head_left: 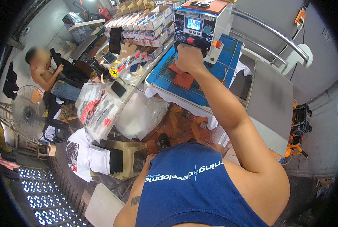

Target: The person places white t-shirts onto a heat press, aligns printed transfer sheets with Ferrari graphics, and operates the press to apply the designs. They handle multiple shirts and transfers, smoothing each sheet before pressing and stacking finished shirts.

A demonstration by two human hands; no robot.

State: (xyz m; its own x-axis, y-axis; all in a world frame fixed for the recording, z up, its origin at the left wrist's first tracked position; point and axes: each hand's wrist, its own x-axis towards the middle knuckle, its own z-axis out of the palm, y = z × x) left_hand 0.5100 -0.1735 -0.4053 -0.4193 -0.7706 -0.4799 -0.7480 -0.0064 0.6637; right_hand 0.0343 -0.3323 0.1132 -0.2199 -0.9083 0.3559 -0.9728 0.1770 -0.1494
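My right arm reaches forward to a heat press (210, 36) with a lit display, a red button and a red-orange knob on its side. Under the control panel my right hand (189, 58) is closed, seemingly round the machine's dark front handle, which it mostly hides. Just below the hand, a reddish-brown sheet (183, 80) lies on the blue gridded work surface (161, 81). Only a bit of my left hand (150, 158) shows beside my blue shirt; its fingers are hidden.
Left of the press, a table holds stacked cardboard boxes (148, 22), a phone (118, 89), tape and plastic-wrapped prints (97, 109). White printed shirts (87, 155) lie over a chair (128, 160). A fan (28, 111) and another person holding dark cloth are farther left. A metal rail (271, 32) stands right.
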